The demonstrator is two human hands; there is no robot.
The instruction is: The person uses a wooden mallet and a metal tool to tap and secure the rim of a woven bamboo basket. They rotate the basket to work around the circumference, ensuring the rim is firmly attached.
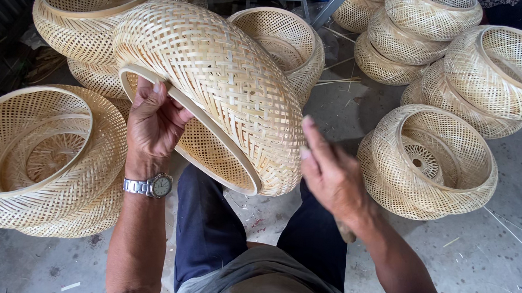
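Tilting the empty woven basket [216,89], our left hand [153,125] pinches its rim hoop [213,139] with curled fingers; our right hand [330,172] hovers beside it, fingers loosely extended, blurred.

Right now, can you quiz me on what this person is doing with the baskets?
1. True or false: the left hand grips the rim of the held basket.
2. Which wrist wears the watch? A) left B) right
3. Fill in: the right hand is ____ beside the held basket, not gripping it.

Key:
1. True
2. A
3. open
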